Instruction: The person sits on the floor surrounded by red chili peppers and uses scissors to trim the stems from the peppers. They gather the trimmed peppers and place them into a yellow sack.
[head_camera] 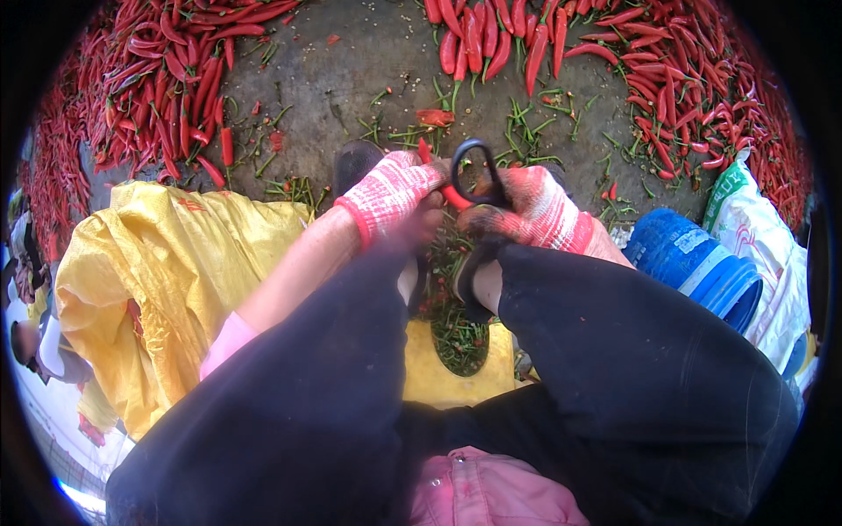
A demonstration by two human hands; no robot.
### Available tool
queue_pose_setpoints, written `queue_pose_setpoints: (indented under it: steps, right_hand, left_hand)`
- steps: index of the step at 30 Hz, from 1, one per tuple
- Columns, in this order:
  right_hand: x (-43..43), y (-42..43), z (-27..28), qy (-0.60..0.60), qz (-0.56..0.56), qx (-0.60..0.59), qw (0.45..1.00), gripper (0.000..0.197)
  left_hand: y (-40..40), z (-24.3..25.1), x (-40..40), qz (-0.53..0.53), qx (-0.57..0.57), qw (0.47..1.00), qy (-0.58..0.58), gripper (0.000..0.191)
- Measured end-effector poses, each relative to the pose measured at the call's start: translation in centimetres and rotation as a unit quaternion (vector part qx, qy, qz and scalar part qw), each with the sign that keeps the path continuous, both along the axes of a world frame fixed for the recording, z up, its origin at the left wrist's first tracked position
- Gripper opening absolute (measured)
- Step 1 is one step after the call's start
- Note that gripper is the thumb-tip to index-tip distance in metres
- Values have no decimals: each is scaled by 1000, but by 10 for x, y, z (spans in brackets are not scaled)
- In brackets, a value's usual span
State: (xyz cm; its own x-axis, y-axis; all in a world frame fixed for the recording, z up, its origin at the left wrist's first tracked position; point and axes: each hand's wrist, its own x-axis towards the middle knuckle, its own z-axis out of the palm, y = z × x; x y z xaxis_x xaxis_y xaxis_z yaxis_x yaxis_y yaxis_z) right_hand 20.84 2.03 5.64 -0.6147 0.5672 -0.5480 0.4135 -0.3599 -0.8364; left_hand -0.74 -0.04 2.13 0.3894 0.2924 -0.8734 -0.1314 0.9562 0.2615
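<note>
My left hand (395,191), in a pink-and-white knitted glove, pinches a red chili pepper (455,196) above the ground between my feet. My right hand (529,204) wears a matching glove with dark-stained fingers. It grips black-handled scissors (471,146), and one handle loop stands up beside the pepper. The blades are hidden by the gloves and the pepper, so whether they touch it cannot be told. Under my hands lie many green chili stems (454,263) with bits of red.
Large heaps of red chilies lie at the left (164,85) and right (664,85). A yellow woven sack (177,263) is by my left arm. At right, a blue plastic bucket (691,256) lies tilted beside a white woven sack (756,230). A yellow stool (421,368) is beneath me.
</note>
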Motion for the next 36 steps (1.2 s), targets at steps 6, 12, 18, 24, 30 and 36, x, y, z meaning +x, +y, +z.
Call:
queue_pose_setpoints:
  steps: [6,12,18,24,30,36]
  right_hand:
    - [12,2,-2,44,-64,-61,995,36]
    - [56,44,-33,-391,99,235,884,52]
    - [60,19,-63,-181,-179,127,959,46]
    - [71,15,-52,-78,-230,-5,970,34]
    - [60,10,-35,115,-335,-172,919,24]
    - [37,15,-35,-22,-172,-70,982,30]
  left_hand:
    - [-2,-35,-6,101,-56,990,-83,22]
    - [-4,-41,12,-115,347,916,167,33]
    - [4,-49,60,-494,450,699,255,33]
    - [0,-46,65,-499,537,630,256,29]
    - [8,-27,30,80,55,990,-101,28]
    - [-5,-35,26,67,76,993,-60,26]
